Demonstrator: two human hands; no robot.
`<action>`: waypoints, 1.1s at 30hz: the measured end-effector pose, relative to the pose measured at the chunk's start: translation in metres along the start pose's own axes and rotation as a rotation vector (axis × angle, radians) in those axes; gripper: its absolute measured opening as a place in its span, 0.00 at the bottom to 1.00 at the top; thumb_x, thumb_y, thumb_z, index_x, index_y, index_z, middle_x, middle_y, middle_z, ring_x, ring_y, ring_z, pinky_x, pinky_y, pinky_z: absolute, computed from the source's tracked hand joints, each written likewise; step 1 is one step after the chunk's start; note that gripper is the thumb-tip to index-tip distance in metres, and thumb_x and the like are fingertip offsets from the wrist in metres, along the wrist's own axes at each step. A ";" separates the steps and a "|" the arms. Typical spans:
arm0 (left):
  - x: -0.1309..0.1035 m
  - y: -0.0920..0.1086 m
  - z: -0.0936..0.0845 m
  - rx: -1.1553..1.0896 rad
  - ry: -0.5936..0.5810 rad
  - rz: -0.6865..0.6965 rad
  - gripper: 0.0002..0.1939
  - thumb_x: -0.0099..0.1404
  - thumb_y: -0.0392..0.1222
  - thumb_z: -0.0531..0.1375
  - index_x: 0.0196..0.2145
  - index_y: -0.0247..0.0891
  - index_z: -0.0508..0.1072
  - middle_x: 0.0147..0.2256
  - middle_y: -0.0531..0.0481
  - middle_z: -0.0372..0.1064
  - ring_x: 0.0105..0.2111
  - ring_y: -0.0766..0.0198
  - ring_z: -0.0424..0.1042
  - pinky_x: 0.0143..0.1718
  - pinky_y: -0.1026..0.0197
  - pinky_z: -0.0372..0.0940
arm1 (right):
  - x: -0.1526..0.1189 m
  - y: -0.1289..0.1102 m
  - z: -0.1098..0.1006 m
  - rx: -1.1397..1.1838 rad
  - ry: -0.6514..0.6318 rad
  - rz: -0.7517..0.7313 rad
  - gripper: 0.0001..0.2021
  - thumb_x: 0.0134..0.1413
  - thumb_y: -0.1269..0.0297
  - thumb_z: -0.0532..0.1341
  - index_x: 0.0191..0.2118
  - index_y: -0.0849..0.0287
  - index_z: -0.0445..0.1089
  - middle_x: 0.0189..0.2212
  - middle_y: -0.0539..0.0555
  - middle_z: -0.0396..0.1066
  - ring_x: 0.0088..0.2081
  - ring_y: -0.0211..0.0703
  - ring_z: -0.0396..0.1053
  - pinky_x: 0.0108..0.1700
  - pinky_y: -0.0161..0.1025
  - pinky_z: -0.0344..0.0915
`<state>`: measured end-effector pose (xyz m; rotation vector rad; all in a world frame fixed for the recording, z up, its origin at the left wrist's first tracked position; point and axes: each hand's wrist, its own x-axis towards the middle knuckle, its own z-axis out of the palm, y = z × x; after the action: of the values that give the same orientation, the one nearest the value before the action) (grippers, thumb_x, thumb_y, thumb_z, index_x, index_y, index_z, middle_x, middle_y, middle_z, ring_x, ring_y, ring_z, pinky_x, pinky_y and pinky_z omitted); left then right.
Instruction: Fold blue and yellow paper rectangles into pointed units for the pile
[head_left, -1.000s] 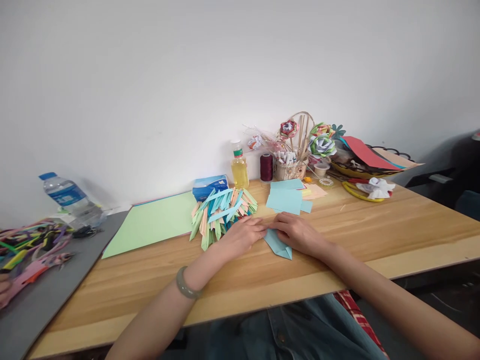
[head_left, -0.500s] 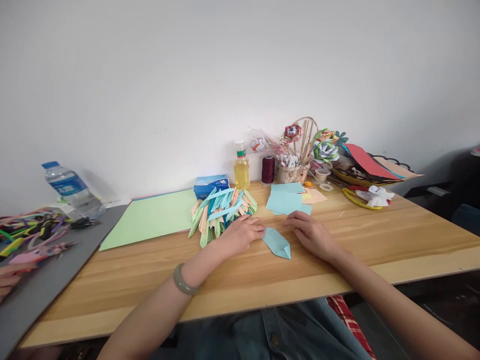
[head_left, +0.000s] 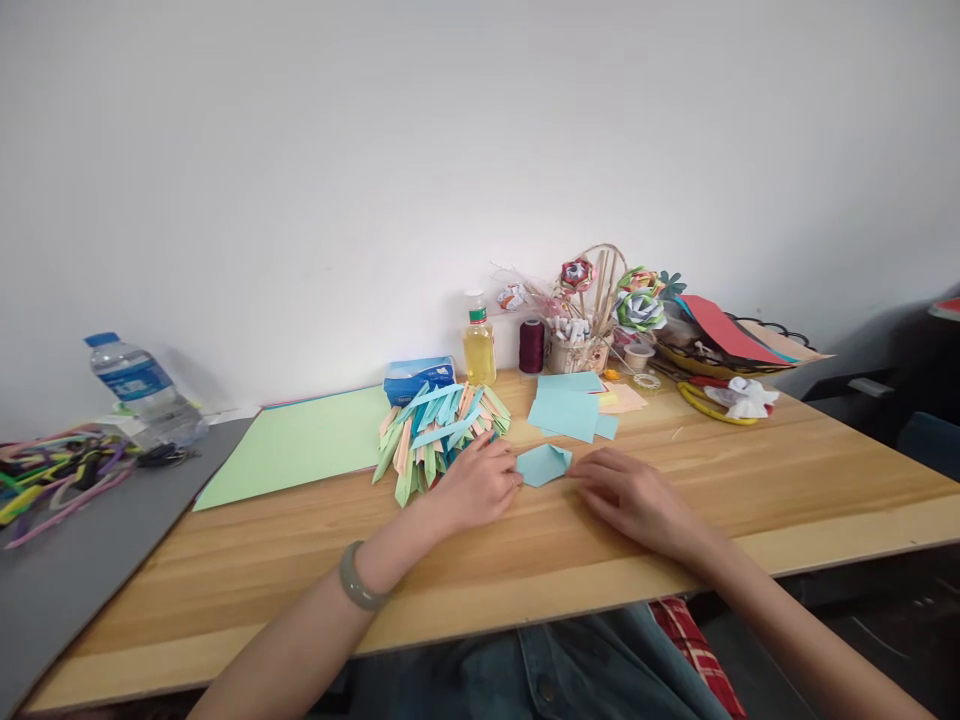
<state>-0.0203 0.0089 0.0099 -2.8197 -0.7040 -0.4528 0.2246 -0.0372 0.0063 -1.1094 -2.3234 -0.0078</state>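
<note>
A partly folded light blue paper [head_left: 543,465] lies on the wooden table between my hands, one flap standing up at its upper right. My left hand [head_left: 484,482] has its fingers closed at the paper's left edge. At the right corner, my right hand [head_left: 626,495] touches the paper with its fingers pressed together. Behind my left hand is a pile of folded paper strips [head_left: 431,430] in green, peach and blue. Light blue sheets [head_left: 566,412] lie just behind the folded paper.
A blue tissue pack [head_left: 418,380], a bottle of yellow liquid [head_left: 479,345] and a dark red thread spool [head_left: 532,346] stand near the wall. Green sheets [head_left: 300,445] lie left. Paper flowers [head_left: 640,310] and a basket [head_left: 675,358] stand right; a water bottle [head_left: 146,385] leans far left.
The folded paper has turned, its raised flap now at the upper right instead of the lower right. My right hand has moved to touch it. The view has shifted slightly.
</note>
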 end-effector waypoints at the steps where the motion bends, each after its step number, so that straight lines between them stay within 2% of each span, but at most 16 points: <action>1: 0.000 0.000 0.000 -0.009 0.002 0.005 0.13 0.67 0.38 0.51 0.33 0.38 0.75 0.33 0.49 0.70 0.44 0.60 0.64 0.54 0.50 0.51 | -0.001 -0.001 0.000 -0.021 -0.032 -0.016 0.11 0.56 0.71 0.53 0.39 0.57 0.71 0.35 0.57 0.72 0.37 0.45 0.70 0.38 0.42 0.68; 3: 0.001 0.001 0.000 -0.036 0.006 0.001 0.12 0.66 0.39 0.52 0.32 0.38 0.75 0.34 0.49 0.70 0.44 0.61 0.64 0.53 0.51 0.52 | 0.000 0.000 0.001 -0.040 -0.036 -0.025 0.12 0.57 0.72 0.51 0.39 0.57 0.71 0.34 0.56 0.73 0.36 0.44 0.70 0.37 0.41 0.68; 7: 0.001 0.002 0.004 -0.107 0.012 -0.009 0.11 0.66 0.38 0.52 0.33 0.37 0.74 0.35 0.50 0.71 0.43 0.62 0.65 0.49 0.57 0.58 | 0.007 0.013 0.005 -0.048 0.058 0.000 0.13 0.57 0.72 0.51 0.43 0.57 0.70 0.39 0.58 0.71 0.40 0.47 0.69 0.40 0.44 0.68; 12: 0.001 0.004 0.009 -0.092 0.025 0.001 0.12 0.67 0.39 0.52 0.32 0.36 0.74 0.31 0.49 0.71 0.39 0.63 0.67 0.43 0.60 0.62 | 0.016 0.027 0.005 -0.005 -0.132 -0.071 0.13 0.57 0.72 0.52 0.42 0.57 0.72 0.38 0.58 0.71 0.39 0.45 0.70 0.41 0.43 0.68; 15: 0.003 0.008 0.007 0.016 0.026 0.011 0.13 0.67 0.42 0.52 0.31 0.35 0.73 0.30 0.48 0.70 0.37 0.62 0.67 0.41 0.58 0.61 | 0.015 0.028 0.004 0.007 -0.132 -0.063 0.13 0.56 0.70 0.53 0.44 0.58 0.71 0.39 0.58 0.71 0.39 0.45 0.70 0.41 0.43 0.68; 20: 0.008 0.015 0.006 0.140 0.033 0.002 0.13 0.65 0.35 0.52 0.25 0.35 0.70 0.27 0.48 0.68 0.33 0.62 0.68 0.38 0.58 0.61 | 0.013 0.026 0.004 -0.013 -0.130 -0.045 0.10 0.57 0.69 0.53 0.41 0.58 0.69 0.35 0.57 0.71 0.38 0.45 0.68 0.39 0.42 0.67; 23: 0.008 0.017 0.011 0.094 0.054 -0.096 0.10 0.64 0.35 0.53 0.26 0.35 0.70 0.28 0.49 0.69 0.34 0.62 0.68 0.38 0.58 0.62 | 0.014 0.026 0.005 0.002 -0.140 -0.082 0.09 0.59 0.68 0.52 0.38 0.58 0.69 0.36 0.57 0.70 0.38 0.44 0.67 0.40 0.42 0.66; 27: 0.009 0.018 0.016 -0.070 0.085 -0.278 0.08 0.61 0.33 0.54 0.27 0.37 0.70 0.30 0.50 0.70 0.35 0.62 0.68 0.39 0.59 0.63 | 0.015 0.027 0.006 0.022 -0.087 -0.119 0.10 0.60 0.67 0.52 0.36 0.57 0.70 0.36 0.56 0.69 0.40 0.45 0.65 0.42 0.43 0.65; 33: 0.012 0.022 0.012 -0.271 0.095 -0.488 0.07 0.57 0.32 0.56 0.24 0.39 0.70 0.29 0.52 0.70 0.37 0.61 0.67 0.40 0.59 0.64 | 0.019 0.028 0.017 0.044 -0.019 -0.030 0.09 0.58 0.69 0.53 0.31 0.58 0.70 0.33 0.56 0.68 0.38 0.45 0.64 0.39 0.43 0.65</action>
<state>0.0031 -0.0020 -0.0004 -2.8208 -1.4122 -0.8085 0.2270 -0.0016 -0.0047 -1.0581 -2.3457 0.0428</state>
